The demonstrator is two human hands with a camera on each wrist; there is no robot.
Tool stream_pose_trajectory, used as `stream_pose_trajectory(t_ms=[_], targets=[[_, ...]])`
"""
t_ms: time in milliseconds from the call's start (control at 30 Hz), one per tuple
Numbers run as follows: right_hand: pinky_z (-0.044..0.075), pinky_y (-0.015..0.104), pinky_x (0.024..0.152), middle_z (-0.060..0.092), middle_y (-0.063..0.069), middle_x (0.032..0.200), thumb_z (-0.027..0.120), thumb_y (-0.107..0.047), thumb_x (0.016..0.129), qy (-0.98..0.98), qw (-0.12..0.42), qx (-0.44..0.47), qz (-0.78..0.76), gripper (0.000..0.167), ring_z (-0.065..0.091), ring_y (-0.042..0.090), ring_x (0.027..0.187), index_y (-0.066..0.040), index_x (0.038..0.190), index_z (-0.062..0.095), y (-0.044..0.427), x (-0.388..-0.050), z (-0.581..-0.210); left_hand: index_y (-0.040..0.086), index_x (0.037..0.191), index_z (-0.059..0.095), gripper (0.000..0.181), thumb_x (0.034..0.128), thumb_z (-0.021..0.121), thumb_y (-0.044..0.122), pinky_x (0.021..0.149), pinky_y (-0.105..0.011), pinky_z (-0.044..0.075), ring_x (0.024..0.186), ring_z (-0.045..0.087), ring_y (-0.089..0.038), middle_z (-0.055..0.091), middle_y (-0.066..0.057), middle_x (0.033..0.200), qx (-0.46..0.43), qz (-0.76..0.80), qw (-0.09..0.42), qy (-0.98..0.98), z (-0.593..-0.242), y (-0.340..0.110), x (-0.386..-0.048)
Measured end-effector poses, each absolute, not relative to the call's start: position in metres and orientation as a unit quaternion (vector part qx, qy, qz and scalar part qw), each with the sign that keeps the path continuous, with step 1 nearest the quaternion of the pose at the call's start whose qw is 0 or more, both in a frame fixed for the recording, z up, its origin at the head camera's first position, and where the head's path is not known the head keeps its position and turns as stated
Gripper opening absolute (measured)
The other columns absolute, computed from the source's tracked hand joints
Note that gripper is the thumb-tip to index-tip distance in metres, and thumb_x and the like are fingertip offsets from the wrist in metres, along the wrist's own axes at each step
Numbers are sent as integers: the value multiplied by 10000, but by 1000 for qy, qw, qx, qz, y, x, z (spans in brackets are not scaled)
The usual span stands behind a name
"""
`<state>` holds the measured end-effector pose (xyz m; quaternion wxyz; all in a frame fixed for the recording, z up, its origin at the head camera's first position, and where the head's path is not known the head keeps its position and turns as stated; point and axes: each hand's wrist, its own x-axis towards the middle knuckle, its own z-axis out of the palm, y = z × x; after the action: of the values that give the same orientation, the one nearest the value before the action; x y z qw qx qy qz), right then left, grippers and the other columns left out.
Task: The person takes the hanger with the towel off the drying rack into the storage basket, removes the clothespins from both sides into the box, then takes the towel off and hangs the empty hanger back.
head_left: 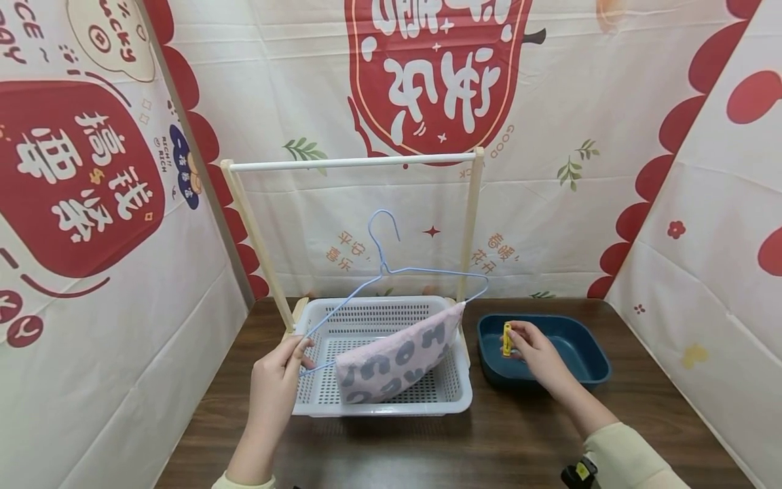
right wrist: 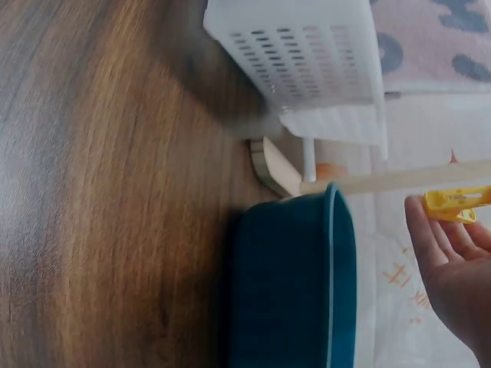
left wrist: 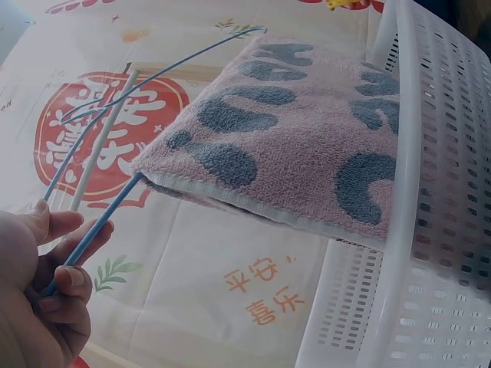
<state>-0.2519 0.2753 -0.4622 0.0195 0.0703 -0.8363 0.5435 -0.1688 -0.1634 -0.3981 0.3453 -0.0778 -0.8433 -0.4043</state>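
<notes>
My left hand [head_left: 277,377] grips the left corner of a blue wire hanger [head_left: 381,266], whose hook points up. Over the hanger's lower bar hangs a folded pink towel [head_left: 397,363] with grey letters, tilted above a white perforated basket [head_left: 381,410]. In the left wrist view the fingers curl round the blue wire beside the towel [left wrist: 291,138]. My right hand [head_left: 534,350] pinches a yellow clothespin [head_left: 506,339] above the dark teal basin [head_left: 589,346]. The right wrist view also shows the clothespin [right wrist: 453,201] at the fingertips.
A small wooden rack with a white crossbar [head_left: 354,163] stands behind and around the white basket. The basin sits on the brown table [head_left: 379,455], right of the basket. Printed cloth [head_left: 550,224] walls in the back and both sides.
</notes>
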Motion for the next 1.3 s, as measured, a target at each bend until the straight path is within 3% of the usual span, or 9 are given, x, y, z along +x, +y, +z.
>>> stream_pose_trajectory(t_ms=[233, 533, 867, 1033, 1167, 1300], targets=[[503, 447, 884, 522, 225, 1220, 462, -364, 1040, -857, 21, 17, 514, 539, 533, 348, 1114, 26, 1409, 408, 284, -260, -473, 68, 916, 711, 64, 933, 649, 63, 567, -256, 444, 619, 592, -157, 623, 66, 627, -74, -412, 340, -842, -401, -164, -170], [496, 422, 831, 566, 231, 1199, 535, -394, 1005, -886, 7, 0, 464, 597, 552, 346, 1081, 63, 1379, 443, 291, -267, -487, 77, 912, 709, 88, 945, 630, 57, 513, -245, 417, 596, 619, -168, 635, 57, 624, -82, -410, 351, -838, -403, -169, -172], [542, 398, 739, 586, 260, 1143, 550, -294, 1010, -901, -59, 18, 429, 491, 607, 292, 942, 114, 1279, 505, 300, -278, -493, 71, 929, 705, 93, 956, 616, 61, 548, -276, 445, 598, 626, -183, 640, 57, 630, -70, -412, 344, -841, -402, -171, -172], [543, 373, 678, 591, 258, 1075, 583, -252, 989, -909, -60, 7, 413, 459, 604, 266, 855, 139, 1222, 525, 301, -283, -494, 77, 927, 703, 89, 955, 620, 67, 545, -272, 444, 591, 610, -148, 637, 61, 629, -68, -411, 344, -841, -403, -170, -172], [541, 360, 654, 604, 260, 1028, 603, -165, 962, -909, -55, -1, 413, 392, 621, 277, 805, 159, 1171, 536, 302, -284, -494, 76, 925, 703, 88, 955, 621, 70, 494, -261, 402, 567, 606, -198, 635, 47, 625, -65, -418, 342, -839, -403, -170, -172], [539, 371, 664, 622, 244, 995, 584, -99, 954, -911, -44, -9, 411, 321, 637, 308, 818, 150, 1155, 549, 304, -284, -495, 70, 929, 705, 82, 951, 626, 65, 519, -264, 413, 579, 615, -189, 637, 42, 632, -64, -417, 341, -840, -403, -170, -173]])
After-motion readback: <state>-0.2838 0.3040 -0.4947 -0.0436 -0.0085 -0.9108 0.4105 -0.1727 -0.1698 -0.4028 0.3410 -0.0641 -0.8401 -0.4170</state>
